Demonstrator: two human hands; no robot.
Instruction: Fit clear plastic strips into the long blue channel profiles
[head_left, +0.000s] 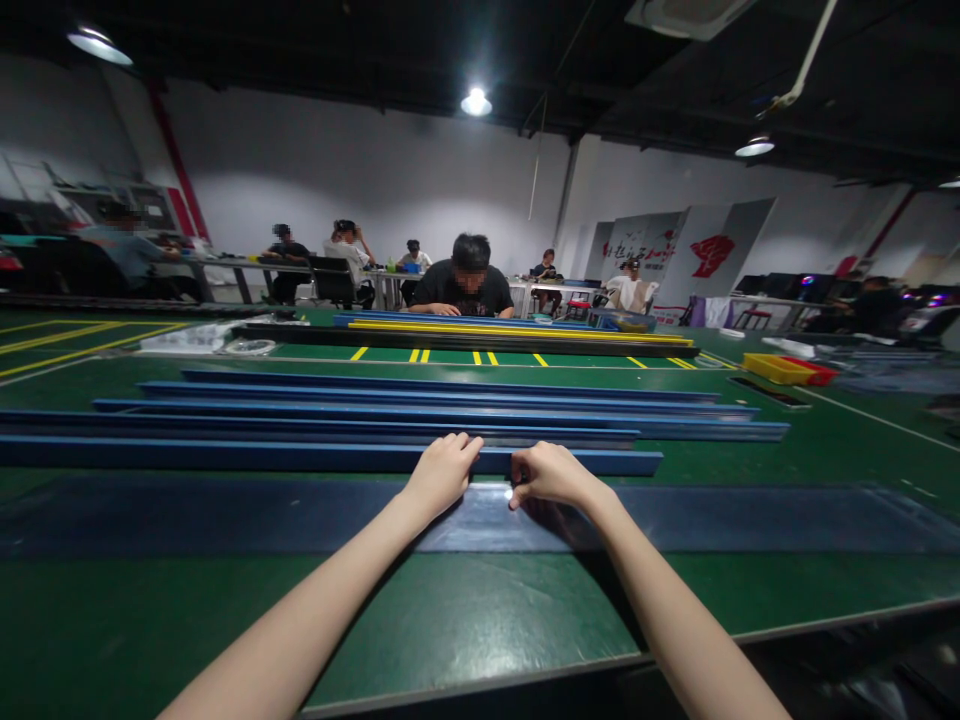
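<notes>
A long, clear bluish plastic strip (247,515) lies flat across the green table, glossy under the lamps. Just beyond it is the nearest blue rail (225,456), parallel to the strip. My left hand (444,470) overlaps the rail and the strip's far edge, its fingers curled together; what they grip is hidden. A short gap to the right, my right hand (551,474) is closed in a pinch at the far edge of the strip. Something small and dark shows by its fingertips, too unclear to name.
Several more blue rails (450,392) lie behind in parallel. Farther back are black and yellow bars (525,333), with a person (466,280) leaning over the table's far side. A yellow bin (776,368) and a red bin (814,371) stand at the right.
</notes>
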